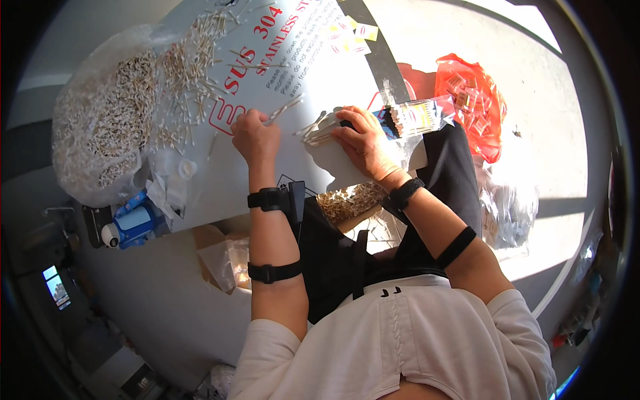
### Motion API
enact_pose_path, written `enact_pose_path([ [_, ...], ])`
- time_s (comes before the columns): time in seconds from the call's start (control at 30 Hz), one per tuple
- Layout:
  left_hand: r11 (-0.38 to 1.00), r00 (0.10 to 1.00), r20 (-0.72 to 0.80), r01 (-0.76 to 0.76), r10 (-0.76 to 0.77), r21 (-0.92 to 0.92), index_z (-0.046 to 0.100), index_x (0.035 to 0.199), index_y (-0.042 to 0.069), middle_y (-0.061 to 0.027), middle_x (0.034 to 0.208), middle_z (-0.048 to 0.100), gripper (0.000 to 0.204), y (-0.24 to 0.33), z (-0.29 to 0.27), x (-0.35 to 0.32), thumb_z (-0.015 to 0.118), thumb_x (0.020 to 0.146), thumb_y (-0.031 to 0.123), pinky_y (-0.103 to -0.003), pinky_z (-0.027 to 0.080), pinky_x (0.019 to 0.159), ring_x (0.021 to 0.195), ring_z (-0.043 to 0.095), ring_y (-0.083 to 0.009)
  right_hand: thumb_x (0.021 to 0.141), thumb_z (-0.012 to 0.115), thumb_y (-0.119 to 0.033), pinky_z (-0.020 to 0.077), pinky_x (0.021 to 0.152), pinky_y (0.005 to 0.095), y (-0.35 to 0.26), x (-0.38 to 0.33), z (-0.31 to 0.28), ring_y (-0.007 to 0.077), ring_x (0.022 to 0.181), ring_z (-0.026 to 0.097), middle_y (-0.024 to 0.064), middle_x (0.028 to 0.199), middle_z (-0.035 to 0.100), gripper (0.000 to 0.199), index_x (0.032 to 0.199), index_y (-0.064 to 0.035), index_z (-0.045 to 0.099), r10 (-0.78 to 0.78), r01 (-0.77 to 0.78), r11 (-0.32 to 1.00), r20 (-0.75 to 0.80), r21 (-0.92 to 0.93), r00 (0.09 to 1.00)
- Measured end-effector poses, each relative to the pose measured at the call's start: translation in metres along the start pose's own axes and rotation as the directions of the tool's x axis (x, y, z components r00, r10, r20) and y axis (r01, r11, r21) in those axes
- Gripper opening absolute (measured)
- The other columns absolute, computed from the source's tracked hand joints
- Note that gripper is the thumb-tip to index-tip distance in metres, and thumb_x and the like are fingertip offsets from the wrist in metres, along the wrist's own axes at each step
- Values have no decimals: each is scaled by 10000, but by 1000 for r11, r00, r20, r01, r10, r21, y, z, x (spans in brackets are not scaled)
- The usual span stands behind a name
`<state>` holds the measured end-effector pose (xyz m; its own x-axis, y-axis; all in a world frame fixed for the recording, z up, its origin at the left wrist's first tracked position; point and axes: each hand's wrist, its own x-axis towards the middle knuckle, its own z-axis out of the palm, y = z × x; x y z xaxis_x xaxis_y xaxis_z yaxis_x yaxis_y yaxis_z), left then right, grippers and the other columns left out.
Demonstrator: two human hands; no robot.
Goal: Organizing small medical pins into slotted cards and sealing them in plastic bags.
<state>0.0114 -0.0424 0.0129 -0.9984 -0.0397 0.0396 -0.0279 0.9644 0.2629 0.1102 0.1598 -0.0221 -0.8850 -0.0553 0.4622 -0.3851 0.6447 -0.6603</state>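
My left hand [257, 137] is closed, its fingertips pinching a few wooden cotton swabs [287, 108] that point up and to the right above the light board [310, 87]. My right hand [363, 141] has its fingers curled over a small bunch of cotton swabs [320, 136], whose tips stick out to the left just over the board. Some of that bunch is hidden beneath the fingers. Close to the right hand's outer side lie clear packs of swabs [417, 119] with dark and coloured print. Loose cotton swabs [190, 77] are heaped and scattered left of my left hand.
A big clear bag of swabs [110, 123] bulges at the far left. Small yellow-and-white cards [352, 35] lie at the board's top. A red plastic bag [490, 127] with small packets stands right. A blue object [137, 223] and an open carton [217, 260] sit below the left edge.
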Motion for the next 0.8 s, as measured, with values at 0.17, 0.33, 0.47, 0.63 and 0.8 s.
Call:
enact_pose_path([
  [0.17,997,992,100,-79,80,-15,643,818,93,-93,920,605,111,-13,9,2,669,711,80,-436,470,804,964,551,-323,725,673,-16,439,987,439,-6,3,2,348,1188,500,124,1192,560,203,919,-73,667,-5,4,1000,14,12,1000],
  [0.33,970,966,-161,-220,202,-106,642,828,90,-85,941,598,154,23,15,-4,737,713,127,-452,468,811,973,545,-322,732,676,-30,442,989,438,-3,0,0,348,1197,498,123,1196,564,192,918,-76,669,9,-9,1000,9,-2,1000],
  [0.47,984,981,-106,-167,161,-57,631,933,88,-87,1027,580,228,26,16,5,734,736,137,-460,463,821,1020,523,-326,734,682,-38,441,989,437,-4,0,2,348,1199,499,121,1193,567,177,905,-82,673,13,-13,1000,3,3,1000],
  [0.63,959,967,-72,-253,246,-126,608,937,89,-78,1008,571,236,34,27,-18,728,733,99,-460,444,818,1012,518,-325,725,692,-27,435,992,440,-3,-1,3,345,1201,498,113,1198,569,191,909,-77,681,14,-14,999,0,36,1000],
  [0.8,906,917,-299,-342,263,-250,625,855,92,-65,945,581,192,36,28,-46,747,708,86,-431,456,825,958,531,-310,713,703,-13,426,1000,445,-2,-1,0,343,1205,494,108,1205,569,213,917,-71,685,26,-26,999,5,33,1000],
])
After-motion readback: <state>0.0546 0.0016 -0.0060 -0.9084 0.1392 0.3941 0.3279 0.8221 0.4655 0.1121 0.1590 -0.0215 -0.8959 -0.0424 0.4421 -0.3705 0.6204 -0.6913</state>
